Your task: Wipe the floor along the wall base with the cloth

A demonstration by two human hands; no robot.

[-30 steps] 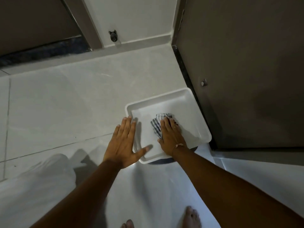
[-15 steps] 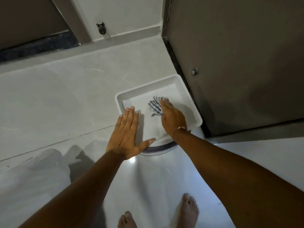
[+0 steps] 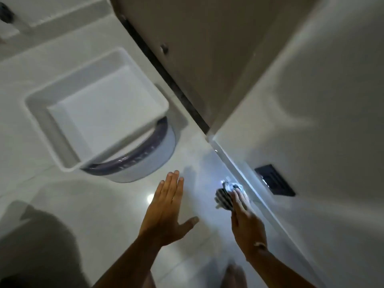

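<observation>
A striped blue-and-white cloth (image 3: pixel 225 196) lies bunched on the pale tiled floor (image 3: pixel 116 215), right against the wall base (image 3: pixel 245 175) on the right. My right hand (image 3: pixel 245 223) presses down on the cloth, its fingers over the near part. My left hand (image 3: pixel 168 210) is flat and spread, palm down, just above or on the floor, left of the cloth and holding nothing. The frame is motion-blurred.
A white square tray (image 3: pixel 99 113) rests on a round grey-rimmed object (image 3: pixel 145 163) on the floor, up and left of my hands. A brown door (image 3: pixel 207 48) meets the white wall (image 3: pixel 322 100) at a corner. A dark socket plate (image 3: pixel 274 179) sits low on the wall. My bare feet (image 3: pixel 233 275) show at the bottom.
My right hand lifted the cloth out of the tray and put it down on the floor by the right wall base. My left hand left the tray's rim. The view swung right.
</observation>
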